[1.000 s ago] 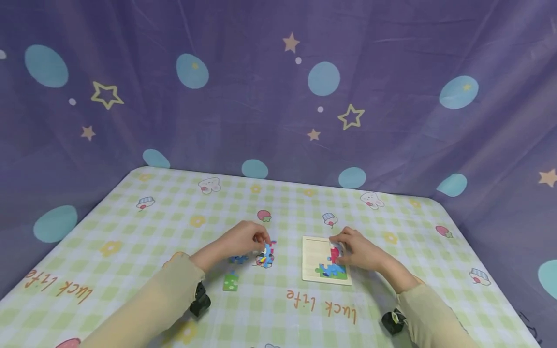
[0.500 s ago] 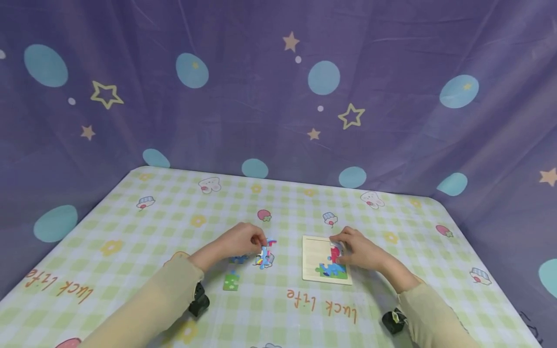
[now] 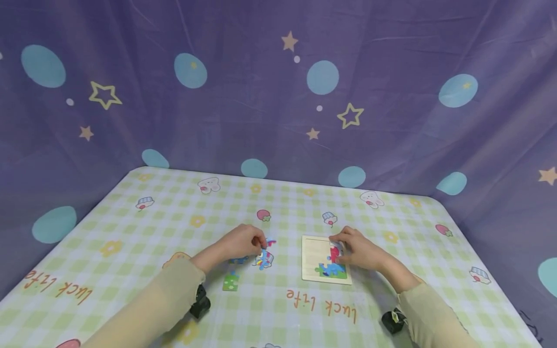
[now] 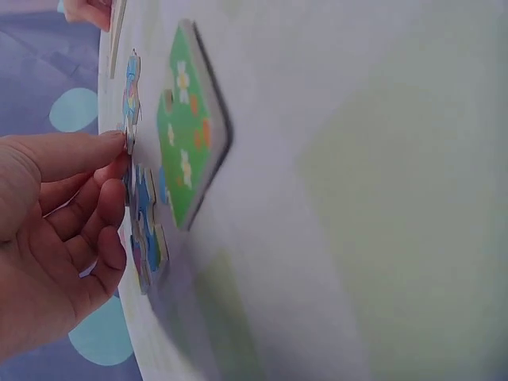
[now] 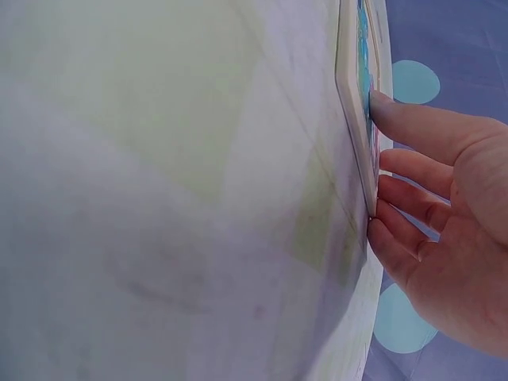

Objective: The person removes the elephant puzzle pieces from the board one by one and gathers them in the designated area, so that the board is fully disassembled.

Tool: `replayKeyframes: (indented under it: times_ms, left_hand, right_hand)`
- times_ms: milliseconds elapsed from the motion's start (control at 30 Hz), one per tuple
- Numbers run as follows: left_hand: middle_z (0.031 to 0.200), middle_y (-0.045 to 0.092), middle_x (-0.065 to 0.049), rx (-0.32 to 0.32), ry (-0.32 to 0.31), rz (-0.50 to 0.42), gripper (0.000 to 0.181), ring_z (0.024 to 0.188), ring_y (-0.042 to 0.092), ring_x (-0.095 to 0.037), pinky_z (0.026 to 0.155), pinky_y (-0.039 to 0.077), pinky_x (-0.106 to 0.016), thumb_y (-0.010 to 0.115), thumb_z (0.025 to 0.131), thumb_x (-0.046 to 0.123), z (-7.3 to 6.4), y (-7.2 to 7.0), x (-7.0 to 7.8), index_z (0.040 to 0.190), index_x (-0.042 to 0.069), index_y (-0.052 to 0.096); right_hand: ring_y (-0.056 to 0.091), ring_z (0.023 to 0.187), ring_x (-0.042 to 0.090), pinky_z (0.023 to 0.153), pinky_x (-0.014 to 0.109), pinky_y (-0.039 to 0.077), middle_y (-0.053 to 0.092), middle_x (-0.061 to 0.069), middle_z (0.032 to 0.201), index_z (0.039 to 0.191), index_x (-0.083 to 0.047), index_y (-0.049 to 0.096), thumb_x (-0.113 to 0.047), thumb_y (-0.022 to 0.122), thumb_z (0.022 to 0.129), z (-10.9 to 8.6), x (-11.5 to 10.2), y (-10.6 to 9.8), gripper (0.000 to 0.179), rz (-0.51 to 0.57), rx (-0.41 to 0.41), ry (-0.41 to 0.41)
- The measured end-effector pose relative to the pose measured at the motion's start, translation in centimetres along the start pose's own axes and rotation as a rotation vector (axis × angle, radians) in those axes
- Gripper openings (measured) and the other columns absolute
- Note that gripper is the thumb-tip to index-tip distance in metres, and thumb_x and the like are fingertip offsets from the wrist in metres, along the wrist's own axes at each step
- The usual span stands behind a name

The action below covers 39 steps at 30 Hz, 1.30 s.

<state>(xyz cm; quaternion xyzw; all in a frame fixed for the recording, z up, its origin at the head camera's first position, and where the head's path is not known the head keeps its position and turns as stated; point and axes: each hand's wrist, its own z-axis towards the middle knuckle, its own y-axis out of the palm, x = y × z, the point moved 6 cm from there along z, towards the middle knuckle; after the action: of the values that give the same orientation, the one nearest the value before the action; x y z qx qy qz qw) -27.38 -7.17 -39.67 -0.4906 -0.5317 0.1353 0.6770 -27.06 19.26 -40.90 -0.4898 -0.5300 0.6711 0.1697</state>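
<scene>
My left hand pinches a blue jigsaw piece between thumb and fingertips, low over the cloth. In the left wrist view this piece stands edge-on beyond the thumb. A pink-and-blue piece lies just past it, and another blue piece is partly hidden below the hand. My right hand holds the wooden puzzle board at its right side, thumb on top and fingers along the edge. Red and blue-green fitted pieces fill the board's right and near part, partly covered by the hand.
A green piece with white flowers lies nearer me, left of the board. The checked tablecloth has printed pictures and lettering. Behind the table hangs a purple curtain.
My left hand has shifted slightly left and nearer, and the blue piece has turned in its fingers, showing more of the pink-and-blue piece behind. My right hand and the board stay put.
</scene>
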Motion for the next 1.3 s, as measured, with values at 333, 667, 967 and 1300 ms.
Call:
replayKeyframes:
  times_ms: [333, 667, 967, 1300]
  left_hand:
    - [0.064, 0.055, 0.007, 0.032, 0.035, 0.015, 0.003, 0.058, 0.047, -0.007, 0.058, 0.04, -0.022, 0.068, 0.078, 0.011, 0.4, 0.1, 0.5, 0.078, 0.009, 0.066]
    - [0.069, 0.057, 0.007, 0.008, 0.053, -0.024, 0.004, 0.063, 0.05, -0.008, 0.063, 0.043, -0.024, 0.067, 0.078, 0.009, 2.0, 2.0, 2.6, 0.079, 0.013, 0.066]
    - [0.069, 0.055, 0.01, -0.053, 0.086, 0.018, 0.006, 0.064, 0.049, -0.005, 0.063, 0.04, -0.02, 0.068, 0.077, 0.011, 3.9, 4.5, 5.6, 0.079, 0.016, 0.065]
    - [0.077, 0.055, 0.008, -0.131, 0.085, 0.029, 0.015, 0.07, 0.048, -0.005, 0.067, 0.04, -0.019, 0.07, 0.075, 0.013, 4.8, 6.4, 8.2, 0.089, 0.014, 0.066]
  right_hand:
    - [0.036, 0.083, 0.017, 0.069, 0.026, 0.031, 0.046, 0.001, 0.099, 0.124, -0.005, 0.054, -0.02, 0.07, 0.078, 0.0, -0.1, 0.0, 0.051, 0.005, 0.001, -0.003]
    - [0.036, 0.084, 0.017, 0.069, 0.026, 0.031, 0.046, 0.003, 0.1, 0.124, -0.004, 0.054, -0.019, 0.07, 0.078, -0.1, -0.2, 0.0, 0.051, 0.001, 0.001, -0.019]
    - [0.037, 0.085, 0.016, 0.07, 0.026, 0.031, 0.047, 0.003, 0.101, 0.124, -0.004, 0.054, -0.018, 0.07, 0.077, -0.2, -0.2, -0.1, 0.052, -0.011, 0.009, -0.022]
    - [0.037, 0.089, 0.016, 0.072, 0.027, 0.034, 0.046, 0.003, 0.103, 0.127, -0.003, 0.051, -0.015, 0.072, 0.074, -0.3, -0.1, 0.0, 0.059, -0.005, -0.025, -0.048]
